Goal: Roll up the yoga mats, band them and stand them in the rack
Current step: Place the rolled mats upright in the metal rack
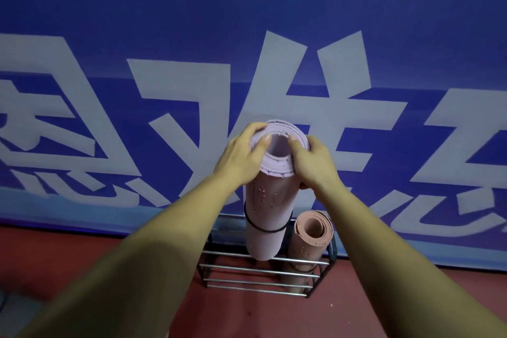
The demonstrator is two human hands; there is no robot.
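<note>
Mat: lilac rolled foam yoga mat [260, 244], upright under the fingers, foot at the rack.
Fingers: left hand [241, 158] and right hand [312, 162] curl round its top rim.
Band: black elastic loop [270, 230] on, below the fingers.
Rack: black wire rack [258, 271]; salmon rolled mat [312, 233] already stands inside.
Left: likely seating, then release.

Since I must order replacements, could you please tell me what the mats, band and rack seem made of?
The pink mat looks like soft matte foam: thick layers show at its rolled end. The tan mat seems the same. The band is a thin black loop, probably rubber or elastic. The rack looks metal: shiny silver rods in a black frame.
</note>
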